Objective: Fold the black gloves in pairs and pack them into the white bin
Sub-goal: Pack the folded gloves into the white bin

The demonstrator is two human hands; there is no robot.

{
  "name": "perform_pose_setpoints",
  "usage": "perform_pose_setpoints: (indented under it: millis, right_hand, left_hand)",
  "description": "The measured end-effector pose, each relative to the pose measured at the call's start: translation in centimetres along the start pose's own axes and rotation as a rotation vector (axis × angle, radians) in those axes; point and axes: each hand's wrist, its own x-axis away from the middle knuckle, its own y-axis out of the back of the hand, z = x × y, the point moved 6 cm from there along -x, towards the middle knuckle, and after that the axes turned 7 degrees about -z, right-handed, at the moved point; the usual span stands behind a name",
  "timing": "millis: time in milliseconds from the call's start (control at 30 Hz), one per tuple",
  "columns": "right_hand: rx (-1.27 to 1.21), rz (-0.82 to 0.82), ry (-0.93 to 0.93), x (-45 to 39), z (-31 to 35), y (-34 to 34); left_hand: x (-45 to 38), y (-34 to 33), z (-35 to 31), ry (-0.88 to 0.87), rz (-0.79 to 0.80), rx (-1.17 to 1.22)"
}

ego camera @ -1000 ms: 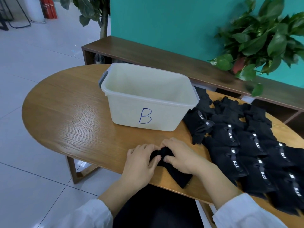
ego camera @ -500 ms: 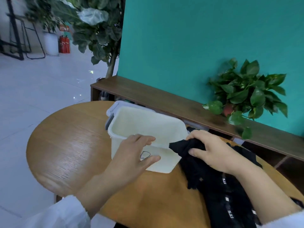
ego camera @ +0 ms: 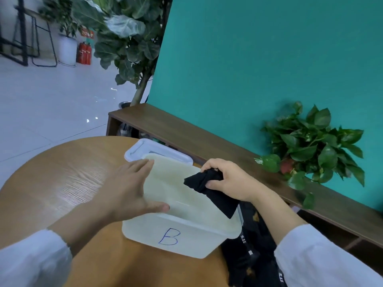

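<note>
While the right hand hangs over the right half of the white translucent plastic bin, its fingers and thumb are curled tight round a folded bundle of black fabric gloves, whose soft, creased end droops down towards the bin's right rim. That bin is a rounded rectangular tub with a smooth, slightly milky wall and a blue handwritten "B" on the side nearest the person. Over the bin's left rim, the left hand is spread flat, fingers straight and together and thumb stretched out along the near edge, gripping nothing; whether the palm touches the plastic I cannot tell. Both wrists come out of white cloth sleeves. Just right of the bin, a heap of black gloves lies on the oval wooden table, matte and rumpled, with small white printed tags showing. The tabletop has a warm, fine grain. Behind the bin, a white plastic lid with rounded corners lies on the table, and further back runs a long dark wooden bench against a teal wall.
</note>
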Motion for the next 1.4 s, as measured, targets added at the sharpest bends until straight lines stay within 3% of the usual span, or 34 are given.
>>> perform_pose_setpoints:
  millis: [133,367,800,1200,1400]
  right_hand:
    - [0.062,0.114,0.067,-1.6,-1.1,-3.8]
    - [0.019,0.276,0.075,-0.7,-4.1,-9.9]
    - [0.225,0.476,0.119,2.4,-2.8,-15.0]
    - [0.214,0.457,0.021,2.8,-3.9,-14.6]
    - [0.171,0.263,0.063,3.9,-2.8,-11.4]
  left_hand:
    - [1.0,-1.0,0.8,0.055,-0.019,0.092]
    - [4.0,-1.4,0.9,0.082,-0.030,0.026]
    - [6.7,-1.5,0.2,0.017,-0.072,-0.024]
    - [7.2,-1.2,-0.2,0.027,-0.074,-0.013]
    - [7.1,-1.1,-0.3,0.064,-0.091,-0.013]
